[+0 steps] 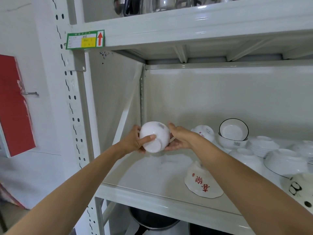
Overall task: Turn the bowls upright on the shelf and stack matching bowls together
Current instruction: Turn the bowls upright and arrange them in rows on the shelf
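Note:
A plain white bowl (156,134) is held in the air above the left part of the shelf (152,189), its base tilted toward me. My left hand (135,141) grips it from the left with the thumb across its base. My right hand (179,138) cups it from the right and below. On the shelf, a white bowl with red characters (202,183) lies upside down near the front. Another red-marked bowl (204,133) lies upside down behind my right hand. A black-rimmed bowl (233,130) leans tilted inside an upright white bowl (232,143).
Further right lie several upside-down white bowls (286,162) and a stack of inverted dishes (262,146). A bowl with black panda marks (298,187) sits at the right edge. Metal pots (160,5) stand on the shelf above; dark pots (152,219) sit below.

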Tool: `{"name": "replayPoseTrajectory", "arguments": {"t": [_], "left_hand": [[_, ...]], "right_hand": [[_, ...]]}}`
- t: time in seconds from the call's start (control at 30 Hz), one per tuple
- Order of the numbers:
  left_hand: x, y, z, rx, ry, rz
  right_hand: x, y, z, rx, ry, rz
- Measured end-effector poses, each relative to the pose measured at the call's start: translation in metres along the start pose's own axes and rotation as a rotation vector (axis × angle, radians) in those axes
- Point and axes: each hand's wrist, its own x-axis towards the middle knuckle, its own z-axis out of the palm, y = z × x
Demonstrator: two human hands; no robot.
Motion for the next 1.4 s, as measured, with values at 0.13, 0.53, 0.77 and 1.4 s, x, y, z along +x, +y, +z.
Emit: {"name": "replayPoseTrajectory", "arguments": {"t": [0.13,0.53,0.77,1.4], "left_hand": [[-0.010,0.002,0.004,0.010,-0.024,0.125],[-0.007,-0.004,-0.014,0.055,-0.132,-0.271],[-0.003,-0.012,-0.022,0.200,-0.169,-0.284],[0.065,-0.016,0.001,0.238,0.005,-0.333]], "right_hand": [[-0.009,-0.004,-0.006,0.014,-0.107,0.127],[-0.009,0.015,0.014,-0.237,-0.220,0.167],[-0.006,0.018,0.023,-0.331,-0.230,0.180],[0.046,0.012,0.018,-0.400,0.244,0.038]]}}
